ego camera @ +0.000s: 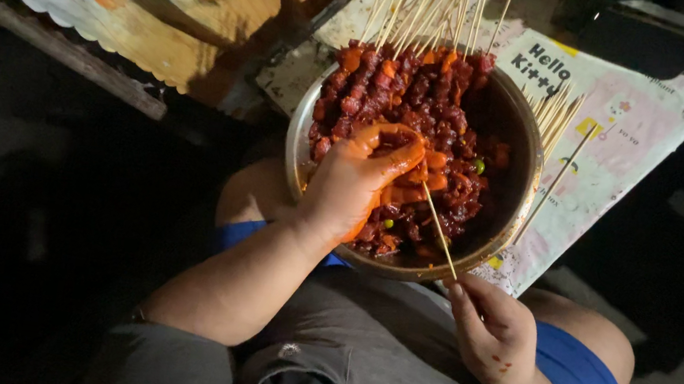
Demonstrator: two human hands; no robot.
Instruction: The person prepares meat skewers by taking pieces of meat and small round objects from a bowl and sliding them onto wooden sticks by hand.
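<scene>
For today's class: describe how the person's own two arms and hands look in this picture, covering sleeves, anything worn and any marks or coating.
Both arms are bare to the grey sleeves near the shoulders. The left hand is coated in glossy orange-red sauce over fingers and palm edge. The right hand carries only a few small reddish spots. No rings, watch or gloves show.

Thin bamboo skewer angled over rim of round metal bowl, tip in red-sauced meat chunks w/ carrot bits, finished sticks stacked at far side.
</scene>
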